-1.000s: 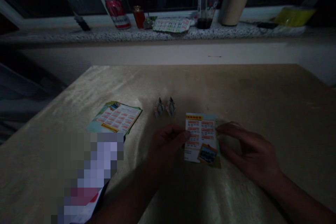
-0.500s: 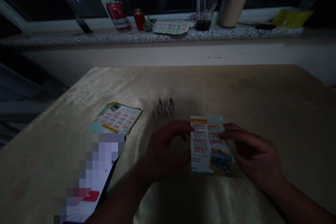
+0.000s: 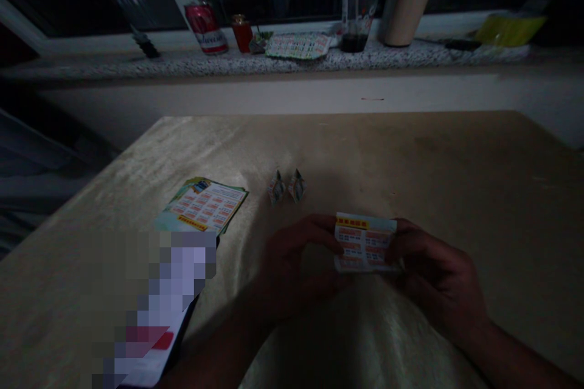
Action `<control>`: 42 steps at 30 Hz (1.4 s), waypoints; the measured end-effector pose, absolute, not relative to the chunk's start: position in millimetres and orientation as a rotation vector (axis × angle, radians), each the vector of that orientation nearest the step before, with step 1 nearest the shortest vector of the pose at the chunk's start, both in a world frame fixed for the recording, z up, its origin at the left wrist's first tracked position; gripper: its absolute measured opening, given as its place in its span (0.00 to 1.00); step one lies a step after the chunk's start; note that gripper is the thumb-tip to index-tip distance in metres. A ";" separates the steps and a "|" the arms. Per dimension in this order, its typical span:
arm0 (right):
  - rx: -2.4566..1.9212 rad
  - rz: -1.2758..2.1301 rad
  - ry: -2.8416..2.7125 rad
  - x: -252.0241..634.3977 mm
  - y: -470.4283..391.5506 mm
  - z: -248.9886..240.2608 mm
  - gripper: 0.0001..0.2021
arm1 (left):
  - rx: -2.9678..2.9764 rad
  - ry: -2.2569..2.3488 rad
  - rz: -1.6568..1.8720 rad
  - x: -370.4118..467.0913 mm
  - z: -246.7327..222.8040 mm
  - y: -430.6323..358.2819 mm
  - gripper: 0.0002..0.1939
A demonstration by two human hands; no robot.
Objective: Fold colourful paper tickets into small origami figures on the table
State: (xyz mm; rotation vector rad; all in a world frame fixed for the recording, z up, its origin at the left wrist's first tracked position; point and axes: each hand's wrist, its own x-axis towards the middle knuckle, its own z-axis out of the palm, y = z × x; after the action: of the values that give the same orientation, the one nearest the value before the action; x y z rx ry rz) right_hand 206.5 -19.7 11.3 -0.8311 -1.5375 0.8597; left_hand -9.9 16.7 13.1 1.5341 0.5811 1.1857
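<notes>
Bridging left hand [image 3: 285, 267], right hand [image 3: 440, 273]: sheet [image 3: 362, 244]

Setting reads as a home room, dimly lit. Beyond both hands, a speckled stone windowsill [image 3: 173, 64] bears a red drink can [image 3: 206, 27] and a lidded plastic cup [image 3: 360, 6]; a cloth-like covering [image 3: 410, 152] lies beneath the hands.
</notes>
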 end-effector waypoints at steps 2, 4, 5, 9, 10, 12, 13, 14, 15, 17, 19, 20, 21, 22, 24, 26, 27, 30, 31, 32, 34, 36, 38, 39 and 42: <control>-0.860 0.801 -1.541 204.9 -19.5 13.3 0.07 | 1.515 0.581 1.205 -8.0 15.1 14.7 0.10; -0.899 0.757 -1.550 203.8 -20.0 14.3 0.05 | 1.501 0.605 1.225 -5.8 16.4 13.1 0.08; -0.915 0.743 -1.554 203.5 -20.4 14.4 0.05 | 1.494 0.623 1.236 -4.7 16.8 12.4 0.07; -0.939 0.733 -1.549 203.0 -21.7 13.5 0.05 | 1.490 0.680 1.278 -1.4 17.1 10.9 0.01; -0.940 0.726 -1.548 202.8 -21.8 13.3 0.06 | 1.495 0.690 1.284 -1.0 16.9 10.5 0.02; -0.938 0.709 -1.545 202.3 -21.8 12.7 0.07 | 1.504 0.716 1.294 -0.6 16.0 9.6 0.04; -0.938 0.704 -1.540 201.9 -21.8 12.2 0.08 | 1.505 0.735 1.302 -0.5 15.4 9.1 0.05; -0.936 0.704 -1.530 201.4 -22.0 11.5 0.08 | 1.503 0.757 1.312 -0.3 14.7 8.5 0.06; -0.934 0.709 -1.510 200.8 -22.3 10.7 0.09 | 1.500 0.784 1.320 -0.1 14.0 8.0 0.07; -0.928 0.728 -1.448 199.2 -23.4 8.8 0.11 | 1.476 0.828 1.333 0.8 12.9 6.9 0.09; -0.933 0.754 -1.373 197.1 -24.7 7.8 0.13 | 1.429 0.859 1.341 2.2 12.5 6.1 0.10; -0.937 0.764 -1.341 196.0 -25.3 7.9 0.14 | 1.406 0.867 1.344 3.0 12.4 5.9 0.10; -0.946 0.772 -1.317 194.9 -25.7 8.6 0.14 | 1.388 0.872 1.347 3.9 12.4 5.6 0.10; -0.958 0.775 -1.301 193.8 -25.9 9.6 0.14 | 1.375 0.872 1.354 4.7 12.4 5.4 0.11; -0.987 0.760 -1.275 192.1 -25.8 12.0 0.14 | 1.363 0.873 1.365 6.2 12.7 5.2 0.12; -1.013 0.739 -1.247 191.1 -25.3 13.9 0.16 | 1.348 0.884 1.375 7.1 13.4 5.1 0.13; -1.024 0.730 -1.240 190.8 -25.0 14.4 0.16 | 1.346 0.887 1.377 7.4 13.9 5.1 0.14; -1.059 0.695 -1.248 190.5 -24.2 14.6 0.17 | 1.356 0.903 1.388 7.7 15.8 5.6 0.15; -1.071 0.679 -1.257 190.4 -24.0 14.6 0.16 | 1.361 0.904 1.393 7.8 16.3 5.9 0.15; -1.082 0.664 -1.267 190.4 -23.9 14.7 0.16 | 1.365 0.911 1.399 7.8 16.6 6.1 0.15; -1.100 0.640 -1.292 190.5 -24.0 15.2 0.16 | 1.372 0.925 1.410 7.6 16.5 6.5 0.15; -1.119 0.627 -1.324 191.0 -24.5 16.2 0.15 | 1.386 0.935 1.414 7.1 15.5 6.5 0.14; -1.140 0.626 -1.355 191.7 -25.1 17.3 0.12 | 1.388 0.950 1.411 6.3 14.0 5.7 0.13; -1.151 0.621 -1.366 192.0 -25.3 18.0 0.11 | 1.386 0.960 1.405 5.8 13.4 5.1 0.13; -1.190 0.561 -1.376 191.8 -25.0 19.9 0.10 | 1.381 0.995 1.401 5.0 13.4 3.5 0.12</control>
State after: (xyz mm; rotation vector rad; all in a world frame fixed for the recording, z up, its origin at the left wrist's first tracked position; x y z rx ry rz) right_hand 191.8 -25.0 19.9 -1.1898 -1.3760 0.5608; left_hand 5.0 3.5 13.4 1.3812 0.9946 1.4007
